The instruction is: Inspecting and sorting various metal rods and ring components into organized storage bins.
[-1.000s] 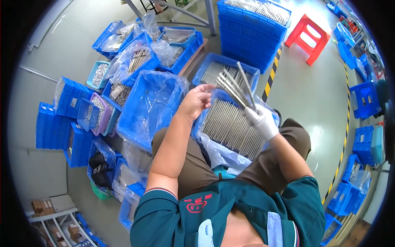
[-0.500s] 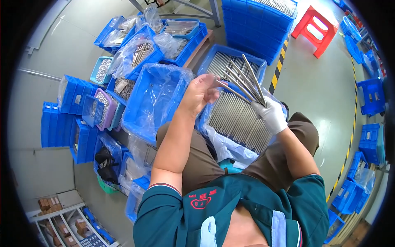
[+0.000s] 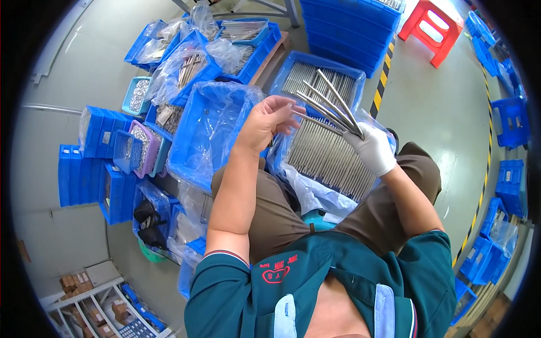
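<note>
My right hand point(image 3: 371, 152), in a white glove, is closed around the lower ends of several slim metal rods point(image 3: 335, 104). They fan up and to the left out of the fist. My bare left hand point(image 3: 265, 123) has its thumb and fingers together at the far end of the lowest rod in the fan. Beneath both hands is a blue crate point(image 3: 276, 163) lined with plastic film, and in it rows of similar metal rods point(image 3: 327, 160) lie side by side. Some of those rods are hidden by the right hand.
Left of the rods stands a film-lined blue bin point(image 3: 189, 146). Behind is another crate of rods point(image 3: 321, 79), then a tall blue crate stack point(image 3: 349, 34). A red stool point(image 3: 431, 31) stands at far right, past striped floor tape point(image 3: 383, 79). Small-parts baskets point(image 3: 145, 149) crowd the left.
The fan of rods has tilted a little to the left in my right hand. My left hand has shifted slightly left, its fingertips still at one rod's end.
</note>
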Available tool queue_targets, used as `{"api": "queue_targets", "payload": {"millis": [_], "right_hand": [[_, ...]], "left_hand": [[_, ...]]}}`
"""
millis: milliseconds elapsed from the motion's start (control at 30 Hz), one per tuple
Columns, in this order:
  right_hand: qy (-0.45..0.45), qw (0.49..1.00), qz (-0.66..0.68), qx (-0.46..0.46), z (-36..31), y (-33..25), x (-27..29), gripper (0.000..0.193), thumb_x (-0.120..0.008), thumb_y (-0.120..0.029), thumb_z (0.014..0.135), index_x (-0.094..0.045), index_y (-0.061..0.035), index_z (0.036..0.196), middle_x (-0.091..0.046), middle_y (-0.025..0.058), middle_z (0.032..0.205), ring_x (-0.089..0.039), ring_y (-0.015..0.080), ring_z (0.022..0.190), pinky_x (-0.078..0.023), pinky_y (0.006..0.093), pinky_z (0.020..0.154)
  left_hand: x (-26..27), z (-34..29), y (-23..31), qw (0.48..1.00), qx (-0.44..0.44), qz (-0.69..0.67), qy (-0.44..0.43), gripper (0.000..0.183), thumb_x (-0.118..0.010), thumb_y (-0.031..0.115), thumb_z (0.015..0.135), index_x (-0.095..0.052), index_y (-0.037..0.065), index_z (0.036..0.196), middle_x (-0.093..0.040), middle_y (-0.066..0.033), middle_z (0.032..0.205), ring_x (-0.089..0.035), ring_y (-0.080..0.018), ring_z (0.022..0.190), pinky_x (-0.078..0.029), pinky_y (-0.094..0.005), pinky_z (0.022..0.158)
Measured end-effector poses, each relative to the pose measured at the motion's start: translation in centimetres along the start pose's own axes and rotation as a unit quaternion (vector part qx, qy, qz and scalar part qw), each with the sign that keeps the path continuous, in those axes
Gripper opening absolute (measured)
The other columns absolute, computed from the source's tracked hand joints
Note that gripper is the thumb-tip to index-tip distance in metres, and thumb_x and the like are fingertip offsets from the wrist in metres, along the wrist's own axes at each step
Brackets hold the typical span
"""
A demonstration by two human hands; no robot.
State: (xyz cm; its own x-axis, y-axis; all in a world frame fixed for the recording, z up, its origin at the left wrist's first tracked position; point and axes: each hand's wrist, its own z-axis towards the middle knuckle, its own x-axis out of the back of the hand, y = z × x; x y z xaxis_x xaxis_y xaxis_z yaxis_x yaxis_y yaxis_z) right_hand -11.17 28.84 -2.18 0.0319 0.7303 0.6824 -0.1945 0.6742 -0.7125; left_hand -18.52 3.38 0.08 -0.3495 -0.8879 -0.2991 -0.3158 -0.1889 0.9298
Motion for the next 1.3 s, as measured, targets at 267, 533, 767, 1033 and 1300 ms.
{"api": "queue_targets", "payload": {"millis": [267, 533, 767, 1033, 1300], "right_hand": [[-0.016, 0.998, 0.058, -0.030, -0.2, 0.2, -0.2, 0.020, -0.064, -0.023, 0.083, -0.061, -0.0032, 0.088, -0.060, 0.0167, 0.070, -0.060, 0.0307, 0.064, -0.046, 0.0351, 0.059], [-0.058, 0.992, 0.075, -0.083, 0.1, 0.7, 1.6, 0.023, -0.062, -0.024, 0.084, -0.063, -0.0031, 0.093, -0.059, 0.0134, 0.068, -0.057, 0.0232, 0.058, -0.044, 0.0324, 0.058], [-0.156, 0.967, 0.158, -0.126, -0.1, -0.4, 0.8, 0.025, -0.060, -0.025, 0.087, -0.062, -0.0011, 0.095, -0.056, 0.0070, 0.064, -0.052, 0.0128, 0.054, -0.043, 0.0288, 0.055], [-0.149, 0.965, 0.167, -0.138, 0.1, -0.9, 1.0, 0.019, -0.060, -0.019, 0.088, -0.061, -0.0003, 0.089, -0.050, -0.0003, 0.061, -0.046, 0.0073, 0.051, -0.039, 0.0242, 0.049], [-0.190, 0.943, 0.202, -0.183, 0.3, -1.4, 1.5, 0.019, -0.060, -0.019, 0.088, -0.062, 0.0001, 0.090, -0.050, -0.0002, 0.061, -0.047, 0.0071, 0.052, -0.039, 0.0240, 0.050]], "left_hand": [[-1.4, 0.0, -0.5, 0.999, 0.018, 0.019, -0.046, 0.026, -0.064, 0.021, 0.086, -0.057, 0.002, 0.102, -0.065, -0.0150, 0.095, -0.065, -0.0192, 0.075, -0.051, -0.0264, 0.063], [2.4, -0.3, 1.3, 0.977, -0.072, 0.123, 0.159, 0.030, -0.060, 0.033, 0.088, -0.060, 0.003, 0.092, -0.066, -0.0078, 0.078, -0.064, -0.0150, 0.069, -0.048, -0.0245, 0.064], [0.4, 0.5, -0.6, 0.999, -0.033, 0.036, 0.010, 0.038, -0.059, 0.037, 0.087, -0.061, 0.000, 0.098, -0.067, -0.0133, 0.087, -0.066, -0.0235, 0.079, -0.051, -0.0325, 0.074], [1.1, 0.8, -1.0, 0.999, -0.015, 0.029, 0.005, 0.035, -0.060, 0.034, 0.087, -0.061, 0.000, 0.096, -0.067, -0.0129, 0.086, -0.067, -0.0238, 0.079, -0.053, -0.0355, 0.076], [1.0, 0.4, -0.5, 0.998, -0.023, -0.039, -0.046, 0.024, -0.066, 0.012, 0.084, -0.058, 0.000, 0.102, -0.064, -0.0103, 0.099, -0.063, -0.0173, 0.090, -0.050, -0.0301, 0.082]]}}
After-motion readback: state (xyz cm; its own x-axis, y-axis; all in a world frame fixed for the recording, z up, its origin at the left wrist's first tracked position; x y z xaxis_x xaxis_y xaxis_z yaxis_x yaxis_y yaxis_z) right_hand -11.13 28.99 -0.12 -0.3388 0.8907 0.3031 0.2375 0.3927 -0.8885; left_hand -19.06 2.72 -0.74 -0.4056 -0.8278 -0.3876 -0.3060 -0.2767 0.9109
